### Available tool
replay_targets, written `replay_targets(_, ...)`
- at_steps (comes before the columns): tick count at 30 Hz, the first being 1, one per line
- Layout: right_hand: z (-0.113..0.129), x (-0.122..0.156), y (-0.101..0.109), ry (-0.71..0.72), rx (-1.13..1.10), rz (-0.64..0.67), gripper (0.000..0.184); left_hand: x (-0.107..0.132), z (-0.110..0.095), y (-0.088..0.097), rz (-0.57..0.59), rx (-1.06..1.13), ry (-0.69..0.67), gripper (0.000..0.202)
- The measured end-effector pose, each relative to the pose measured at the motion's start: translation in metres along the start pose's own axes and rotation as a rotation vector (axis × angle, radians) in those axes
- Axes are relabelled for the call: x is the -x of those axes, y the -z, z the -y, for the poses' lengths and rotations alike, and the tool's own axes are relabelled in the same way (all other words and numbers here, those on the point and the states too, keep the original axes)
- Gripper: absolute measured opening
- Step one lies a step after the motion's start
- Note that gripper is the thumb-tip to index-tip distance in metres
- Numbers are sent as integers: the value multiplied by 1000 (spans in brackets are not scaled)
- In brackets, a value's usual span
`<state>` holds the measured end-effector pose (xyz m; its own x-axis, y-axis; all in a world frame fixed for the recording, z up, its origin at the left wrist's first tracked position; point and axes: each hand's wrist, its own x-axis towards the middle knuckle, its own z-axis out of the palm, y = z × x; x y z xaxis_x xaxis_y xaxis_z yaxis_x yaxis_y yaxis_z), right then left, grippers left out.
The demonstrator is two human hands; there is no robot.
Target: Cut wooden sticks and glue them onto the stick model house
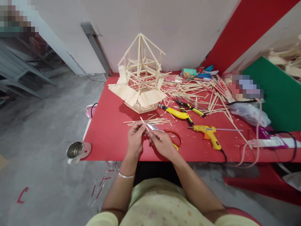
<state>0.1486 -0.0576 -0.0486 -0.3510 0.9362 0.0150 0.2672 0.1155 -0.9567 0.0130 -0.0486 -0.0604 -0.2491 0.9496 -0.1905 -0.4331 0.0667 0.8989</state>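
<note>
My left hand (135, 138) pinches a thin wooden stick (142, 120), whose pale tip pokes up past the fingers. The fingers of my right hand (164, 143) are closed on the same stick, close beside the left. Scissors (152, 126) with red and yellow handles lie on the table, partly hidden under my right hand. Just beyond both hands is a loose row of cut sticks (160, 121). Farther back stands a pagoda-like model (150, 98) made of sticks, with a slatted lower roof and a bare upper frame.
On the red table (105, 135) lie a yellow-handled saw (176, 113), pruning shears (191, 108) and a yellow glue gun (209, 131). Many scattered sticks (188, 89) cover the back right. A metal mug (78, 150) is at the left front corner; a green board (275, 97) leans right.
</note>
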Motion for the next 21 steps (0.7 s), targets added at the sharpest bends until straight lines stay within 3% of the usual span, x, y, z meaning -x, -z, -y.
replay_targets(4,-10,7,6,21,147,-8,32,1,13,6,11,-56,19,26)
replay_targets(6,-12,8,18,14,313,-85,30,-2,14,11,31,-205,-34,26)
replay_targets(9,-19,6,46,-59,710,-310,32,-13,7,17,42,-644,-268,21)
replay_targets(12,-28,0,71,-185,1000,-424,35,-27,-3,13,51,-1078,-503,16)
replay_targets(16,-37,-10,78,-253,1062,-436,33,-43,-11,-8,129,-1461,-527,20)
replay_targets(21,-33,-19,70,-195,1018,-458,34,-57,-10,-23,136,-1622,-499,23)
